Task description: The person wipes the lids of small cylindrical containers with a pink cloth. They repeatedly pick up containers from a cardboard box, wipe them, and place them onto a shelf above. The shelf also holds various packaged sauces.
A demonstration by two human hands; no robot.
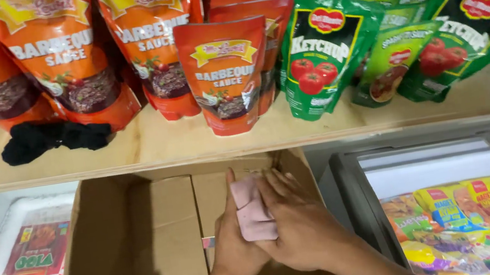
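pink cloth [251,212] clamped in both hands' grip, left hand [233,247], right hand [304,228], over cardboard box [114,251], sauce pouches [228,82] on shelf above

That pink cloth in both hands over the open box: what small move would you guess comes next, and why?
Probably lifting the pink cloth up to the wooden shelf. Both the left hand and right hand grip it folded above the cardboard box, which looks empty, and the shelf with its orange sauce pouches sits just above.
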